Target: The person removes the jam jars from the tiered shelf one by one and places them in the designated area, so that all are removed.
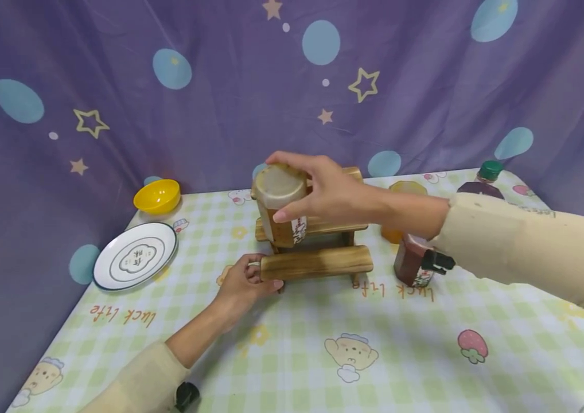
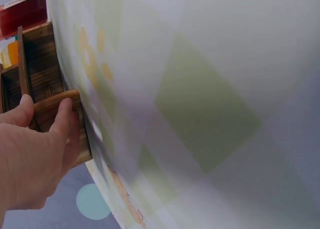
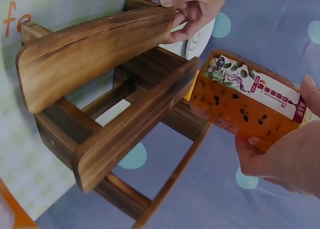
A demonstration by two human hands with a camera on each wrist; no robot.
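My right hand grips a jar of orange jam with dark seeds near its lid, with thumb and fingers on opposite sides. The jar overlaps the left part of a stepped wooden rack in the head view. In the right wrist view, the jar's printed label shows, and its base is close to the end of the rack's middle board. Low at the rack's left end, my left hand holds the front step. The left wrist view shows thumb and fingers pinching the wood there.
A yellow bowl and a white plate are on the left. Right of the rack stand a dark red bottle with a black cap and an orange jar. A green-capped bottle is farther back. A purple curtain hangs behind.
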